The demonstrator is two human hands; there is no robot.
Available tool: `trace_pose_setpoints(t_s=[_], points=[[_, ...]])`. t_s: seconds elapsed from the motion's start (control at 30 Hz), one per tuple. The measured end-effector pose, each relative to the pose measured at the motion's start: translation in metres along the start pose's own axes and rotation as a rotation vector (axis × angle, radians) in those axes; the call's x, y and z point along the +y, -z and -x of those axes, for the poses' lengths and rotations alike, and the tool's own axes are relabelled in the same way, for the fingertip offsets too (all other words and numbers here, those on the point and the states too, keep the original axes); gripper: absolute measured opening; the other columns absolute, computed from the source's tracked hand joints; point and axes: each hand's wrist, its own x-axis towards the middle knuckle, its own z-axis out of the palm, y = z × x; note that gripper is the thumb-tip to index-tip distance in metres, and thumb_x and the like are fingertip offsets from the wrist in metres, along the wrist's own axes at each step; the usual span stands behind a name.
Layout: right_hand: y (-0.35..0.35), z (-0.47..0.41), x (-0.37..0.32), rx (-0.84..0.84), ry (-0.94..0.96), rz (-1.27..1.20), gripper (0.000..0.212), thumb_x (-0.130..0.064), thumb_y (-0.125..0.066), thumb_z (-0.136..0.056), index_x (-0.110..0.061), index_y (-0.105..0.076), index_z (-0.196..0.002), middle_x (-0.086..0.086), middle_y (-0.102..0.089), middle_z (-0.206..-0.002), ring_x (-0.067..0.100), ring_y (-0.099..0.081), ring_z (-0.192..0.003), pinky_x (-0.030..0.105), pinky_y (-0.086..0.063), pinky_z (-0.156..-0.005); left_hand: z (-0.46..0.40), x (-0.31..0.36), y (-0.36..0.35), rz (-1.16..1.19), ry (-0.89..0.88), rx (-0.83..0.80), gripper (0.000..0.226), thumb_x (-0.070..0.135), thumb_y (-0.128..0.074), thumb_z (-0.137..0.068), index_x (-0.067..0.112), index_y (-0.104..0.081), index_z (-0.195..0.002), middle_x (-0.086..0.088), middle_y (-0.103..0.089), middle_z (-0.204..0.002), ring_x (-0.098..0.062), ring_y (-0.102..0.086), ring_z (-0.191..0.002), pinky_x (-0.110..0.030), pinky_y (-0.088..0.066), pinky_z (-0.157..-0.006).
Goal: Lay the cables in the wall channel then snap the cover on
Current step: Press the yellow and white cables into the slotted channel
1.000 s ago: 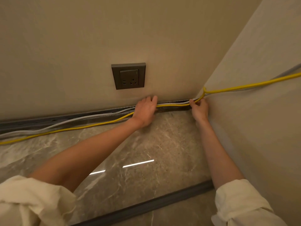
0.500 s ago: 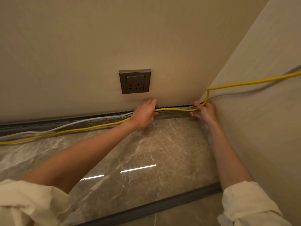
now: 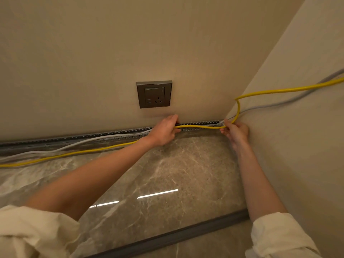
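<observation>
A grey slotted wall channel (image 3: 111, 134) runs along the foot of the back wall, its top uncovered. A yellow cable (image 3: 74, 154) lies on the floor at left, rises to the channel and passes through both hands. My left hand (image 3: 164, 130) grips it below the socket. My right hand (image 3: 235, 132) pinches it at the corner, where it loops up and runs along the right wall (image 3: 279, 90). A white cable (image 3: 89, 142) lies partly in the channel; a grey cable (image 3: 279, 104) follows the right wall. A long grey cover strip (image 3: 176, 236) lies on the floor near me.
A grey wall socket (image 3: 154, 94) sits just above my left hand. The floor is glossy marble tile (image 3: 176, 164). The two walls meet in a corner at my right hand. My cream sleeves fill the lower corners.
The yellow cable's loop at the corner has grown taller and its stretch between my hands has lifted onto the channel's front edge. Both hands stay on the cable; the view has tilted up slightly.
</observation>
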Motion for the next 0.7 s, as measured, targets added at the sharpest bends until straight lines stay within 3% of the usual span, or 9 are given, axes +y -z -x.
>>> trace_pose_setpoints(t_s=[0.1,0.27,0.4,0.5,0.6,0.7], points=[[-0.001,0.003,-0.002,0.02,0.033,-0.114,0.024,-0.002,-0.06,-0.089,-0.005,-0.052,-0.066,-0.004,-0.057,-0.038,0.002,-0.054,-0.033,0.012,-0.047,-0.04,0.0,-0.001,-0.001,-0.004,-0.013,0.002,0.016,0.014,-0.06,-0.088,0.005,-0.049,-0.096,-0.016,-0.057,-0.101,-0.029,-0.052,-0.089,-0.04,-0.043,-0.075],[-0.008,0.006,0.001,0.066,0.097,-0.127,0.024,0.001,-0.065,-0.084,-0.005,-0.055,-0.064,-0.009,-0.059,-0.037,0.0,-0.054,-0.034,0.01,-0.048,-0.042,0.001,-0.003,0.001,0.019,-0.024,0.011,0.016,0.013,-0.06,-0.088,0.005,-0.05,-0.096,-0.015,-0.058,-0.1,-0.026,-0.052,-0.087,-0.04,-0.044,-0.075],[-0.01,0.006,0.007,0.119,0.204,0.011,0.029,-0.003,-0.071,-0.08,-0.011,-0.053,-0.059,-0.012,-0.054,-0.033,-0.003,-0.044,-0.03,0.01,-0.036,-0.035,0.004,-0.003,0.001,0.016,-0.046,0.023,0.015,0.012,-0.06,-0.088,0.003,-0.05,-0.096,-0.017,-0.059,-0.099,-0.029,-0.053,-0.088,-0.039,-0.042,-0.075],[-0.012,0.006,0.014,0.122,0.186,0.085,0.024,-0.018,-0.065,-0.088,-0.016,-0.055,-0.067,-0.007,-0.057,-0.055,-0.003,-0.048,-0.043,0.013,-0.041,-0.04,0.004,-0.003,0.0,0.018,-0.045,0.029,0.014,0.012,-0.057,-0.089,0.003,-0.051,-0.098,-0.017,-0.059,-0.1,-0.03,-0.054,-0.09,-0.041,-0.044,-0.077],[-0.016,0.008,0.019,0.008,-0.014,0.048,0.02,-0.035,-0.049,-0.096,-0.016,-0.055,-0.099,-0.001,-0.056,-0.082,0.01,-0.056,-0.065,0.021,-0.054,-0.046,0.003,-0.003,-0.002,0.01,-0.076,0.025,0.026,0.011,-0.055,-0.091,0.006,-0.049,-0.116,-0.017,-0.059,-0.109,-0.032,-0.055,-0.1,-0.042,-0.047,-0.082],[-0.017,0.01,0.019,-0.087,-0.13,-0.065,0.027,-0.038,-0.041,-0.099,-0.013,-0.047,-0.109,0.007,-0.06,-0.085,0.017,-0.063,-0.048,0.019,-0.05,-0.039,0.005,-0.001,-0.008,-0.046,-0.145,0.003,0.046,0.008,-0.05,-0.092,0.021,-0.037,-0.135,-0.017,-0.057,-0.113,-0.032,-0.055,-0.099,-0.043,-0.05,-0.08]])
